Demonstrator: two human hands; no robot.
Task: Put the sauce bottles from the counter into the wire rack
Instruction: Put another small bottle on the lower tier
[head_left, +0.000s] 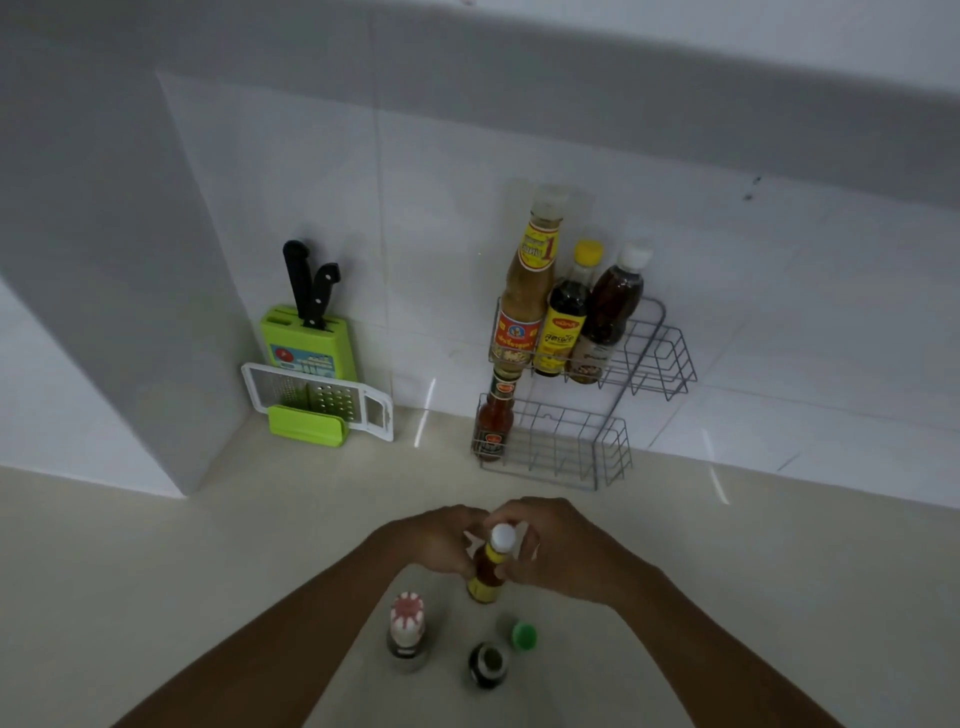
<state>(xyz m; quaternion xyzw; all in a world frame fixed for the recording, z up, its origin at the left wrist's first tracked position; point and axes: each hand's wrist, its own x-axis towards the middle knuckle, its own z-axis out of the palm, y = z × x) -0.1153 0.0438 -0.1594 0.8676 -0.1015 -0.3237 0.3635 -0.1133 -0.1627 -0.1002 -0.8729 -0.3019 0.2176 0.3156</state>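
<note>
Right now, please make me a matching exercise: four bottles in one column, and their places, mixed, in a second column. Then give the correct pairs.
Bottles:
1. white-cap bottle
2. yellow-cap bottle
3. red sauce bottle
4. green-cap bottle

Places:
A. lower tier of the rack, left end
B. between both hands, left hand and right hand
C. on the counter, nearest the camera, untouched
D. upper tier of the rack, middle of three bottles

Pairs: 1-B, 2-D, 3-A, 4-C
</note>
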